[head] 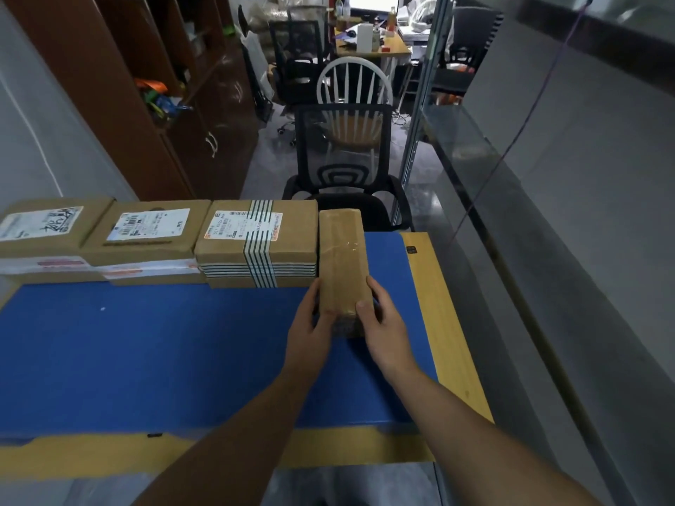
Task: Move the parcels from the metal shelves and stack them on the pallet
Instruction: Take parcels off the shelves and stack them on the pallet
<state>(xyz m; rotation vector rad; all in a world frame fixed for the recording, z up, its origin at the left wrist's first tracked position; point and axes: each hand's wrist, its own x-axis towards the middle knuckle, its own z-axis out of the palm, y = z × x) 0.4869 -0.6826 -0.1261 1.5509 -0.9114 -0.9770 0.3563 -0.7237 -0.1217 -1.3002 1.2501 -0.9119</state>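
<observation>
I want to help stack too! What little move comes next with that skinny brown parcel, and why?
Probably set the parcel down snug beside the striped box on the pallet: the left hand and right hand grip its near end, in line with that row.

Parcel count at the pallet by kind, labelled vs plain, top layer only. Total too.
Labelled: 3, the left parcel, middle parcel, striped-tape parcel
Unlabelled: 1, the plain parcel, gripped by left hand and right hand
Total: 4
Any lower layer: cannot tell
</observation>
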